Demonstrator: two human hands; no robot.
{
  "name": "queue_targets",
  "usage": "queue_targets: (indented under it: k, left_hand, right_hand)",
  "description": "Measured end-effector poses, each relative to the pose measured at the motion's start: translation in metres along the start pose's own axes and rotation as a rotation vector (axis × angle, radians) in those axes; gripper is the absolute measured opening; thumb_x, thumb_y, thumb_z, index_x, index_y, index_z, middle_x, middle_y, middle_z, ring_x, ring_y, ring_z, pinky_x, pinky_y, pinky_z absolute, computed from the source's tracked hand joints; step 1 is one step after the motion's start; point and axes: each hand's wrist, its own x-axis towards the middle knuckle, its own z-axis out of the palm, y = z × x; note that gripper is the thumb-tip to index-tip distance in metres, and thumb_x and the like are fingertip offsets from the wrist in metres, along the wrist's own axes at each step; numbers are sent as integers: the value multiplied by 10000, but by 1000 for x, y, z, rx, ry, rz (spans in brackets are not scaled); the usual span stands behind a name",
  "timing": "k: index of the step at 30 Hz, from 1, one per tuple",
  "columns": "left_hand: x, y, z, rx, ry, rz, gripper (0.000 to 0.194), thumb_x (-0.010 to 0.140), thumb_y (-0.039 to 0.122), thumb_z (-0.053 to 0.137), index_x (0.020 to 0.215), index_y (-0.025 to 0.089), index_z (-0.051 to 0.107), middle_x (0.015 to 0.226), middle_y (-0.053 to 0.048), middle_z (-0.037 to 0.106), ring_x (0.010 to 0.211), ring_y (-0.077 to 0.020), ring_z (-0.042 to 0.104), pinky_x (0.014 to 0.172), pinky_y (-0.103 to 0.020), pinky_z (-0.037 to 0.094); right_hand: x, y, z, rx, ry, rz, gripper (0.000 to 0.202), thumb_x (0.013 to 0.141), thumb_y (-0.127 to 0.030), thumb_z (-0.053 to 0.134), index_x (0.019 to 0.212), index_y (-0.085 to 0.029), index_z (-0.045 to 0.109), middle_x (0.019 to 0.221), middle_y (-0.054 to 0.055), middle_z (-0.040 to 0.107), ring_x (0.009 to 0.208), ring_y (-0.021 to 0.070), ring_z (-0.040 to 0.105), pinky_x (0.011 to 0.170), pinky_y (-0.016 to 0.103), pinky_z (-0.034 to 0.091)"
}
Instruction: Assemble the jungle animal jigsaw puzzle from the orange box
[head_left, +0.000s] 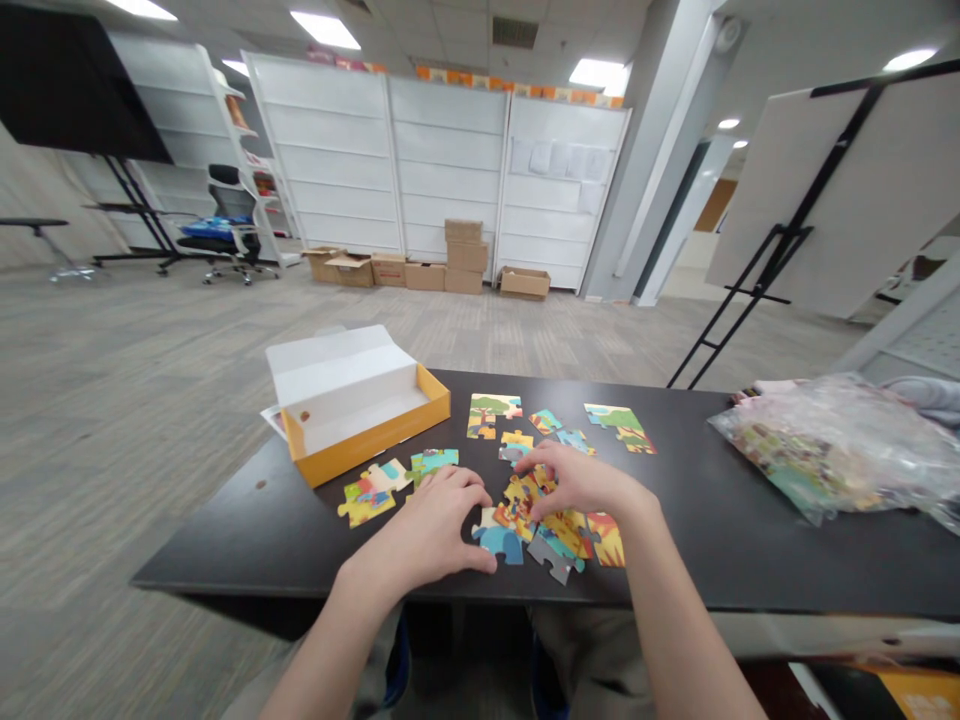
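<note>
We judge puzzle pieces (506,543) being sorted; left hand (448,515) spread, grip of right hand (581,482) unclear; next move requires isolating one.

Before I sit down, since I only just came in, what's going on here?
A person's right hand is over a cluster of jigsaw pieces on a black table; whether it grips one is unclear. The left hand is open beside a blue piece. Farther back lie pieces with trees. An open yellow box stands to the left.

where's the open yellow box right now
In the head view, the yellow box sits left of centre on the black table, just beyond the left hand and leftmost puzzle pieces.
</note>
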Motion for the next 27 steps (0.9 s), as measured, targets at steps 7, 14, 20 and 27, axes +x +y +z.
queue_targets:
  k: [7,14,20,27]
  left_hand:
    - [2,4,-3,-33,-2,26,513,635,443,884,1028,190,673,1168,-86,651,1129,-308,564,1004,-446,458]
    - [2,5,-2,-66,6,16,456,652,349,825,1027,195,617,1082,-65,634,1045,-291,573,919,-410,478]
    - [1,5,-6,-113,16,6,442,654,319,776,1042,206,598,1086,-58,628,1038,-278,573,896,-388,468]
    - [4,-5,-5,-352,29,-14,406,723,230,657,1102,236,510,929,1,649,763,-184,622,652,-293,470]
  right_hand:
    - [6,3,7,-44,-47,20,625,596,-313,909,1190,-232,733,1174,89,626,1059,278,610,934,374,494]
    - [6,5,11,-9,-28,-26,605,614,-309,889,1183,-238,696,1165,64,600,1047,252,605,944,370,489]
    - [7,-1,10,-46,-23,-52,605,635,-300,886,1193,-209,671,1193,84,616,1156,282,569,1015,396,453]
    - [10,-4,11,41,119,-109,494,681,-256,864,1123,-215,647,1176,72,656,1127,259,590,992,396,458]
